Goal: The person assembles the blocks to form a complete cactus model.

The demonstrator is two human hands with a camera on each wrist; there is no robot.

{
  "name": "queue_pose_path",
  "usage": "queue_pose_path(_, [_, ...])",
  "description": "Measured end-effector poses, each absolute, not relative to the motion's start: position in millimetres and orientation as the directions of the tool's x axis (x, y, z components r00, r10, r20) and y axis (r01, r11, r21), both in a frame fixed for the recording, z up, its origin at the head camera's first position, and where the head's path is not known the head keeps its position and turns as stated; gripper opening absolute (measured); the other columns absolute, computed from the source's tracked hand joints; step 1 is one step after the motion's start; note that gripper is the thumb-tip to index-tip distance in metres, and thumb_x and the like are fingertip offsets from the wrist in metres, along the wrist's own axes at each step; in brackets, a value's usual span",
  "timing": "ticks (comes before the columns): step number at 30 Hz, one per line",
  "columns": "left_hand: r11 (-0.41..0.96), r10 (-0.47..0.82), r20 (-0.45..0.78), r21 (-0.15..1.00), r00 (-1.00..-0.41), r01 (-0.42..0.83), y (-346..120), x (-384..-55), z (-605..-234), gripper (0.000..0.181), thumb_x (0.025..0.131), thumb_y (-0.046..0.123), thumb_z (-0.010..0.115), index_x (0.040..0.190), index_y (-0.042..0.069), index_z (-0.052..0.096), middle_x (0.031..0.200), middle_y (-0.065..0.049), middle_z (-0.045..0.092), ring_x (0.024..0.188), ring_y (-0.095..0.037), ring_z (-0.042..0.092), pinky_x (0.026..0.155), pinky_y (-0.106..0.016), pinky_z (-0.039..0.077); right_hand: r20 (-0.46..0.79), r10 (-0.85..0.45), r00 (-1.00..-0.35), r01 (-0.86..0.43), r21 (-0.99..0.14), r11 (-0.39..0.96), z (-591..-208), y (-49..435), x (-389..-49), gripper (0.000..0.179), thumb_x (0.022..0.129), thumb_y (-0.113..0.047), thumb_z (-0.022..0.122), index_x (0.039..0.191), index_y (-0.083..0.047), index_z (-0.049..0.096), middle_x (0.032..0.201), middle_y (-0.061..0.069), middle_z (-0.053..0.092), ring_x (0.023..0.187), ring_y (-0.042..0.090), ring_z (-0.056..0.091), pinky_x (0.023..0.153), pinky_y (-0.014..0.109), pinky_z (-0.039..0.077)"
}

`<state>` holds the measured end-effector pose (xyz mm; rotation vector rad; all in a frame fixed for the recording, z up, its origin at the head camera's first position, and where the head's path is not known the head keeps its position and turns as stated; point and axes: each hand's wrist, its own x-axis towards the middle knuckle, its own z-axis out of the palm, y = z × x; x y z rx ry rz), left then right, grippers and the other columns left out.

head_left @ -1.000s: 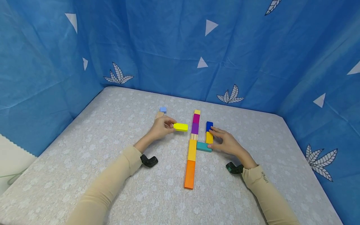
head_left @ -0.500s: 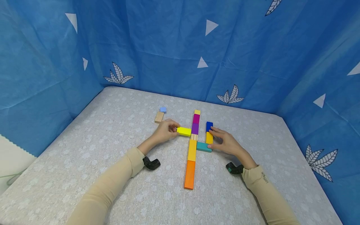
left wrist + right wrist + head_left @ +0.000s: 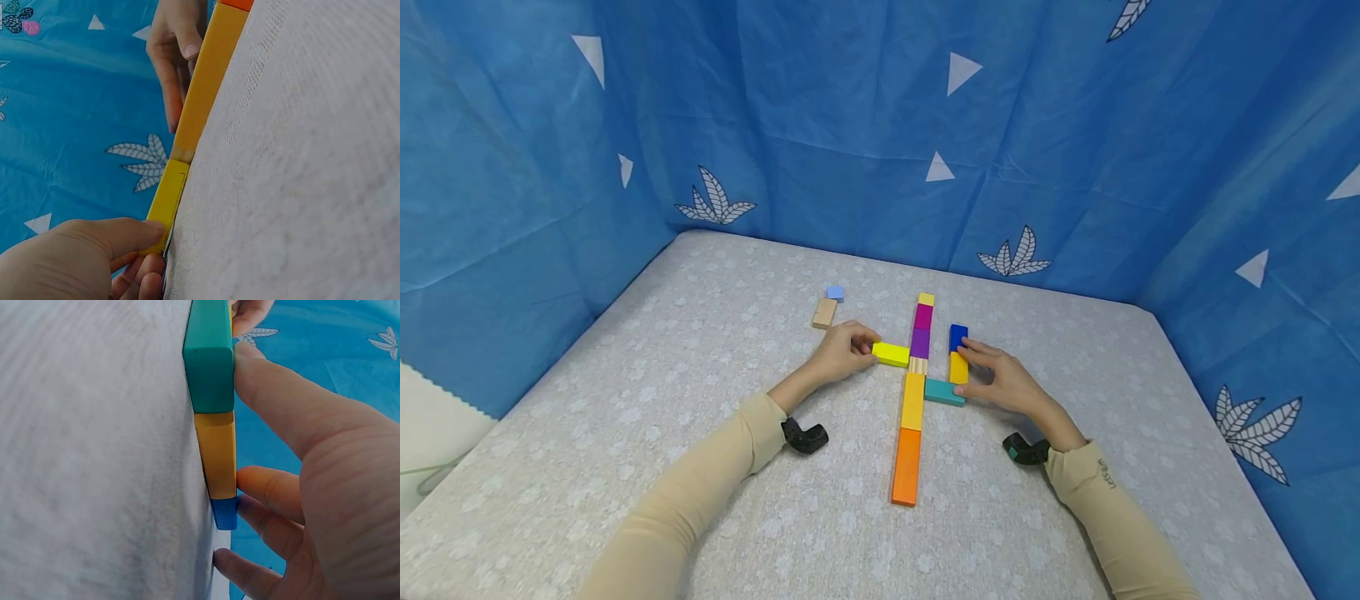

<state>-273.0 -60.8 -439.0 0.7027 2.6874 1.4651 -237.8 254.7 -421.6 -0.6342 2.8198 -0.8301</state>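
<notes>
My left hand point(image 3: 841, 353) pinches the near end of a bright yellow block point(image 3: 892, 354), thumb on one side, as the left wrist view shows. The block's other end meets the middle row beside the short pale striped block point(image 3: 917, 365). My right hand point(image 3: 1006, 382) rests lightly on the blocks right of the row. In the right wrist view its thumb point(image 3: 275, 394) touches the teal block point(image 3: 209, 369), and fingertips touch the amber block point(image 3: 217, 456) and dark blue block point(image 3: 225, 514). The teal block sticks out sideways from the row; amber and dark blue extend away from its outer end.
The middle row holds an orange block point(image 3: 906, 467), an amber-yellow block point(image 3: 913, 402), a purple block point(image 3: 921, 343), a magenta block point(image 3: 923, 316) and a small yellow block point(image 3: 927, 298). A plain wooden block point(image 3: 824, 313) and a light blue block point(image 3: 835, 293) lie back left. Blue curtains border the table point(image 3: 760, 533).
My left hand has brought the yellow block right and toward me, down against the middle row, uncovering the plain wooden block. My right hand has stayed in place.
</notes>
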Motion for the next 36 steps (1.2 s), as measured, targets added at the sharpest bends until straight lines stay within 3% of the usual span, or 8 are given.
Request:
queue_pose_path(24, [0.500,0.351,0.146,0.806,-0.925,0.317,-54,-272,-436,0.030,0.082,0.002,0.075,0.111,-0.004,0.069,0.102,-0.015,0.065,0.083,-0.018,0.061,0.074,-0.024,0.052,-0.010,-0.418,-0.909,-0.348,-0.534,0.771,-420,253,-238,0.078,0.082,-0.040,0.078,0.145,-0.006,0.046,0.156,0.014,0.036,0.144,0.041,0.031,0.113,0.061,0.028])
queue_pose_path(36, [0.492,0.372,0.039,0.839,-0.927,0.233,-55,-272,-428,0.051,0.081,0.007,0.078,0.128,-0.002,0.060,0.106,-0.014,0.063,0.087,-0.017,0.060,0.078,-0.026,0.052,0.004,-0.420,-0.908,-0.355,-0.543,0.761,-423,255,-238,0.078,0.082,-0.039,0.078,0.145,-0.005,0.046,0.156,0.014,0.037,0.144,0.041,0.031,0.113,0.061,0.028])
